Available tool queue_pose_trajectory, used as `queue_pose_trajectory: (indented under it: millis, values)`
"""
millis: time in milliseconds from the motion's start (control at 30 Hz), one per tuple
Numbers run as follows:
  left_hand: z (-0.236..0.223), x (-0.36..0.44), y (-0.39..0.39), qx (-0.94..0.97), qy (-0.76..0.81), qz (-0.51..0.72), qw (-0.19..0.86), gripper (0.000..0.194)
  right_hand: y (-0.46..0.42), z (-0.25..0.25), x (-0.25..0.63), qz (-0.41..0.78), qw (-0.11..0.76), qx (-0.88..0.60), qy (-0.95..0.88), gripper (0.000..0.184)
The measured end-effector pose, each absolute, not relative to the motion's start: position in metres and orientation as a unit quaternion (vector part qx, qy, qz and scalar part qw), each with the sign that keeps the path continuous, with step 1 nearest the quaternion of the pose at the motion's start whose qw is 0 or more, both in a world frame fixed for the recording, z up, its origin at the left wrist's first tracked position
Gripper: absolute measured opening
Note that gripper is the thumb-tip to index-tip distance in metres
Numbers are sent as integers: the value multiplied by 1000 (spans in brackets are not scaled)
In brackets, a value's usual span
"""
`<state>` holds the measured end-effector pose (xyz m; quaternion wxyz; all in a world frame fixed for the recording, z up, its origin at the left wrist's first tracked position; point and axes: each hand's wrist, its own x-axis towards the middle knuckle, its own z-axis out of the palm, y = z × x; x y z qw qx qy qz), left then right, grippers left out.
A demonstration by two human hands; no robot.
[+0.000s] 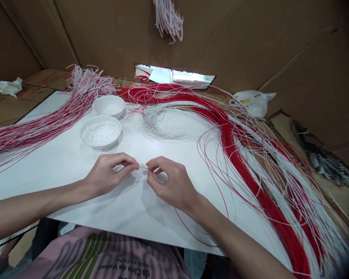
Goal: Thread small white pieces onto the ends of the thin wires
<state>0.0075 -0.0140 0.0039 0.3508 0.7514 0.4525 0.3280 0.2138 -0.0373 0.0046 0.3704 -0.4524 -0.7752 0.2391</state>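
Over the white tabletop (151, 145), my left hand (112, 174) pinches a thin red cord (143, 167) between thumb and forefinger. My right hand (171, 184) faces it a short way to the right, its thumb and fingertips closed on the same cord. Only a short taut length shows between the two pinches. A red strand and a fainter pale strand curve out below my right wrist. Beyond my left hand stands a white bowl (84, 133) with lumpy white paste (101, 132). Another white bowl (108, 101) sits right behind it.
A bundle of red cords (229, 143) and white cords (279, 178) sweeps along the right. White-speckled red strands (61, 110) lie at the left. Cardboard walls (235, 42) surround the table, with a slot (177, 75) and a hanging tassel (170, 21). A plastic bag (253, 102) lies back right.
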Motion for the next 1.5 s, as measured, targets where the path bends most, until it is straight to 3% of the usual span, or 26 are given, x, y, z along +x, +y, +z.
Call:
queue_pose_trajectory:
  millis: [100, 200, 367, 667, 1033, 1167, 1367, 1500]
  values:
    - [1, 7, -11, 737, 473, 334, 349, 12, -35, 9, 218, 226, 312, -504, -773, 20]
    - [-1, 9, -10, 742, 466, 340, 341, 12, -36, 13, 216, 269, 322, -502, -756, 27]
    - [-2, 14, -9, 786, 409, 337, 320, 13, -39, 12, 207, 331, 364, -488, -721, 6]
    - [-7, 10, 2, 848, 420, 242, 212, 13, -27, 1, 222, 254, 355, -546, -716, 13]
    - [-12, 17, 3, 839, 417, 265, 227, 15, -32, 8, 216, 267, 331, -566, -707, 11]
    - [-7, 14, 3, 811, 427, 283, 283, 14, -33, 8, 214, 276, 339, -546, -715, 9]
    - [4, 13, -4, 632, 450, 324, 542, 20, -39, 7, 211, 286, 400, -445, -748, 6]
    - [2, 12, -7, 548, 426, 332, 639, 19, -42, 7, 208, 278, 456, -392, -749, 9]
